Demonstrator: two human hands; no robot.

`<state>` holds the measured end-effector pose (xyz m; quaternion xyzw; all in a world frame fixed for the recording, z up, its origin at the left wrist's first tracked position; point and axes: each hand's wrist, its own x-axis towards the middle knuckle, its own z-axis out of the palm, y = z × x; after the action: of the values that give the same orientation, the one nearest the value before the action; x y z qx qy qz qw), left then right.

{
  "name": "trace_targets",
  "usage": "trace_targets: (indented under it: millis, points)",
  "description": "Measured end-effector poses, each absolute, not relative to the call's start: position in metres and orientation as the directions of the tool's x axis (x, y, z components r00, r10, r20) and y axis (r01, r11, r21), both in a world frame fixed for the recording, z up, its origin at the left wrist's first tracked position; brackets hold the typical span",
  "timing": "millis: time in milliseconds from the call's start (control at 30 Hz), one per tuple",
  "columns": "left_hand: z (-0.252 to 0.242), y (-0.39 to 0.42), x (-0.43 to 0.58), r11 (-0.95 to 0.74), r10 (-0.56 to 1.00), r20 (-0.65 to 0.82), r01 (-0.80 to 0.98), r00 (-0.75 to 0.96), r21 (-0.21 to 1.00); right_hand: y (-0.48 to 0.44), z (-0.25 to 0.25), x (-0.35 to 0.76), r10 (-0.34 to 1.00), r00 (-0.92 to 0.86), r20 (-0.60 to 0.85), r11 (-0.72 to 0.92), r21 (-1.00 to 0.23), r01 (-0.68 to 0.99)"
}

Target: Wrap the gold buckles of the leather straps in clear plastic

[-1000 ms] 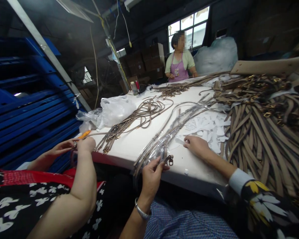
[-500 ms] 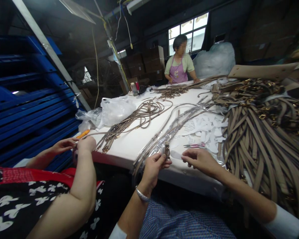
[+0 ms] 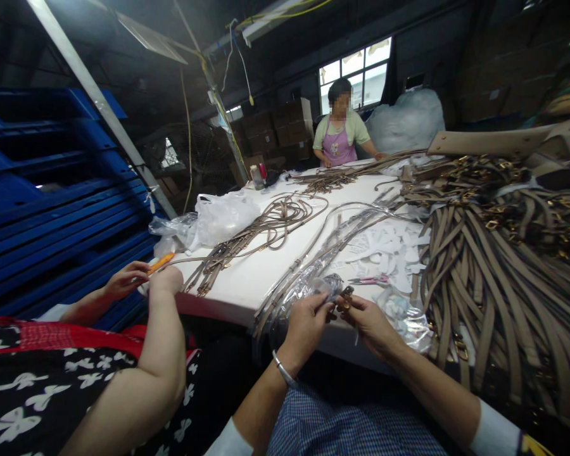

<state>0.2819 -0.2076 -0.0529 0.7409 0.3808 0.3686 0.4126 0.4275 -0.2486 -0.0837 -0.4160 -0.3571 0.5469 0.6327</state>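
Note:
Just above the table's front edge, my left hand (image 3: 306, 323) is closed on a strap whose end is mostly hidden behind the fingers. Facing it, my right hand (image 3: 373, 323) pinches a small gold-coloured metal clasp (image 3: 346, 299) at the strap's end. The hands are close together, fingertips almost touching. Clear plastic wrap (image 3: 304, 288) with taupe straps (image 3: 285, 278) in it lies beside and behind my left hand. Beyond my right hand are pink-handled thread snips (image 3: 370, 280) and a pile of white paper scraps (image 3: 380, 244).
A large heap of taupe straps with gold buckles (image 3: 484, 253) covers the table's right side. More straps (image 3: 247, 240) and a white plastic bag (image 3: 225, 218) lie left. A co-worker at my left has an orange-handled tool (image 3: 161, 262) nearby; another person (image 3: 339, 136) stands across the table (image 3: 240, 288).
My right hand has moved left to meet my left hand and now pinches the clasp. My left hand has shifted slightly right, and the view has tilted a little.

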Motion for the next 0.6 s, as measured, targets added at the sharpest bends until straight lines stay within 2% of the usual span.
trace_targets:
  millis: [100, 267, 433, 533, 600]
  points:
    - [-0.050, -0.209, 0.286, -0.355, 0.872, 0.224, 0.248, 0.435, 0.901, -0.249, -0.084, 0.418, 0.973, 0.232, -0.012, 0.114, -0.845, -0.523]
    - [-0.054, -0.210, 0.290, -0.350, 0.868, 0.232, 0.209, 0.439, 0.913, -0.251, -0.087, 0.409, 0.966, 0.260, -0.009, 0.149, -0.800, -0.581]
    - [-0.057, -0.208, 0.291, -0.147, 0.899, 0.130, 0.008, 0.419, 0.989, -0.251, -0.091, 0.410, 0.972, 0.236, -0.009, 0.143, -0.774, -0.617]
    - [-0.056, -0.205, 0.293, -0.023, 0.911, 0.027, -0.015, 0.410, 1.000, -0.252, -0.093, 0.413, 0.971, 0.236, -0.025, 0.134, -0.761, -0.635]
    - [-0.056, -0.204, 0.294, -0.021, 0.900, 0.022, -0.007, 0.435, 1.000, -0.253, -0.093, 0.414, 0.974, 0.222, -0.034, 0.120, -0.757, -0.642]
